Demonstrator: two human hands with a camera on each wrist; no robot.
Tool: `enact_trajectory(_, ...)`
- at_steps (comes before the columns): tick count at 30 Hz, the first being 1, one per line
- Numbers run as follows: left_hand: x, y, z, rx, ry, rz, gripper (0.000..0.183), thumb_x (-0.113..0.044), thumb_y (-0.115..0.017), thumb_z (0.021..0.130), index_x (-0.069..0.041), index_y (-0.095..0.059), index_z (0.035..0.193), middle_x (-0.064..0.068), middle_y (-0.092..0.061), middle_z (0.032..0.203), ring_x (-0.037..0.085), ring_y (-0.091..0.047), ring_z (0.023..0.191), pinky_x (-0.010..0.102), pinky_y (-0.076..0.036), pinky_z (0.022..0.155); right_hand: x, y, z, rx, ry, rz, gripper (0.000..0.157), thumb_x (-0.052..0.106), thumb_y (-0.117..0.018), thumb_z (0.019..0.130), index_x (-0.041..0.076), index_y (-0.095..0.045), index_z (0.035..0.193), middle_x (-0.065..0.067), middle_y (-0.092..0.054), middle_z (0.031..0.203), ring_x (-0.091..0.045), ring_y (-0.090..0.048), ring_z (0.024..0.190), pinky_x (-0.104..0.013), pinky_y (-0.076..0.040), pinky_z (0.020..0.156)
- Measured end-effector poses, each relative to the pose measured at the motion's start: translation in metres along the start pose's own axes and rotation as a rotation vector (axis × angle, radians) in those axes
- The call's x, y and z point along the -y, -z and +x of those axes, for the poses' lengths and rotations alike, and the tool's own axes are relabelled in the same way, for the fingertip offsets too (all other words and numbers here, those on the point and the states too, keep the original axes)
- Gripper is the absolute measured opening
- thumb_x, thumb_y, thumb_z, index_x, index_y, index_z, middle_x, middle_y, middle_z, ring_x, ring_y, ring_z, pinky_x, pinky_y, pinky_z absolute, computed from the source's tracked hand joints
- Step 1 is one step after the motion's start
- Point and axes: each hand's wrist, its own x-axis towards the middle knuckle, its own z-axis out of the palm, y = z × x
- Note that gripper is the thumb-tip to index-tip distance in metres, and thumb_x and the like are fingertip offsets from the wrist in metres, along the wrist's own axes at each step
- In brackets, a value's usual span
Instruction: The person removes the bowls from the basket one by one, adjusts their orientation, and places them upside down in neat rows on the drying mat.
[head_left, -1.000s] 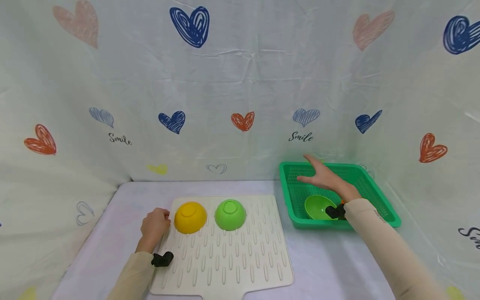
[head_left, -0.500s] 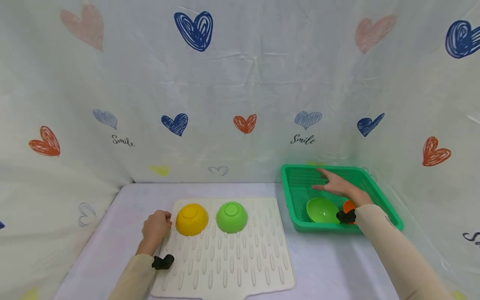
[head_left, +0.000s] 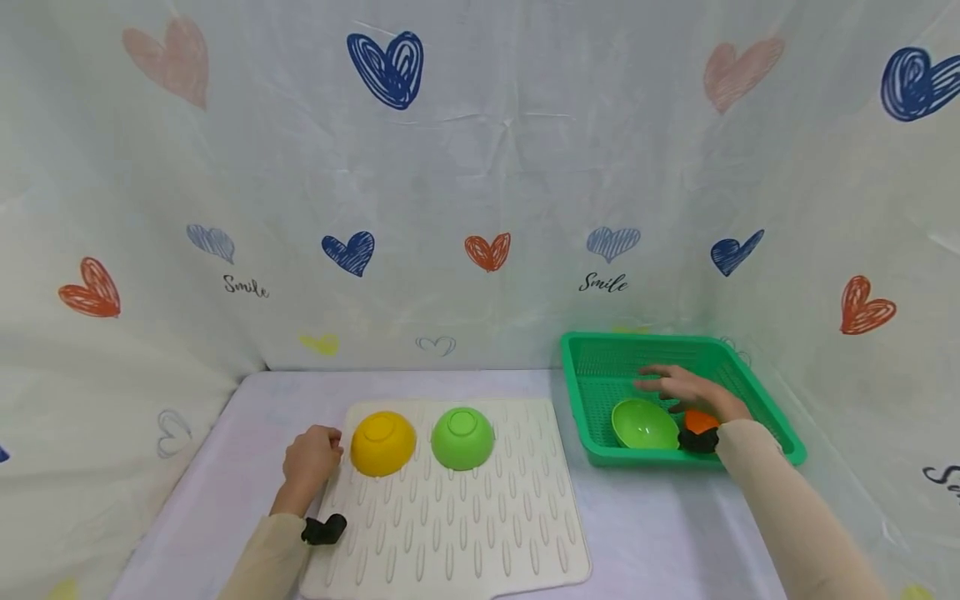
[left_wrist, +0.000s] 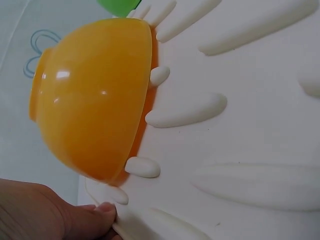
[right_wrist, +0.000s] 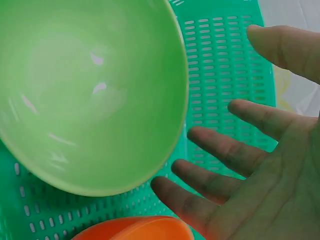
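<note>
My left hand (head_left: 312, 457) pinches the left edge of a white draining mat (head_left: 525, 517) with raised ridges, thumb on top in the left wrist view. Close by, a yellow bowl (left_wrist: 95, 100) lies upside down on the mat. Another upturned bowl, light green (head_left: 462, 438), stands to its right. My right hand (head_left: 693, 392) hovers in the green basket (head_left: 576, 400) with fingers spread, holding nothing. Just in front of those fingertips, a green bowl (right_wrist: 95, 95) rests mouth up in the basket. Beside it is an orange bowl (right_wrist: 150, 230), partly hidden by my wrist in the head view.
A white table cover (head_left: 292, 392) lies under the mat and basket. Behind and at both sides hangs a white curtain (head_left: 420, 183) printed with hearts. The basket's raised rim (head_left: 637, 457) stands between its bowls and the mat.
My right hand has lowered into the basket, moving slightly right toward the bowls, and more of the orange bowl shows. My left hand stays at the mat's edge. The head view shifted slightly.
</note>
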Motion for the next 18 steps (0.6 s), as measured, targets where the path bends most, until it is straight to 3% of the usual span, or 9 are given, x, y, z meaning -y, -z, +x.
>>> enact_trajectory(10,0.0057,0.0002,-0.0029,-0.011,-0.030,-0.024,0.029,-0.004,-0.068,0.093,0.007,-0.071,0.121,0.020,-0.074,0.104,0.032,-0.068,0.083,0.051,-0.059,0.073,-0.0031,-0.0043,0.0025,0.043,0.016,-0.043,0.061,0.027,-0.057,0.104,0.000,-0.038,0.156,-0.036,-0.040,0.153,-0.061,-0.037,0.139,-0.064,-0.048,0.103)
enact_trajectory(18,0.0059,0.0001,-0.0039,-0.017,-0.035,-0.026,0.030,-0.004,-0.068,0.094,0.006,-0.071,0.121,0.021,-0.074,0.106,0.031,-0.068,0.082,0.049,-0.059,0.073,-0.0025,-0.0083,-0.0004,0.066,0.019,-0.071,0.049,0.013,-0.055,0.103,0.000,-0.048,0.150,-0.037,-0.040,0.153,-0.060,-0.038,0.139,-0.065,-0.049,0.099)
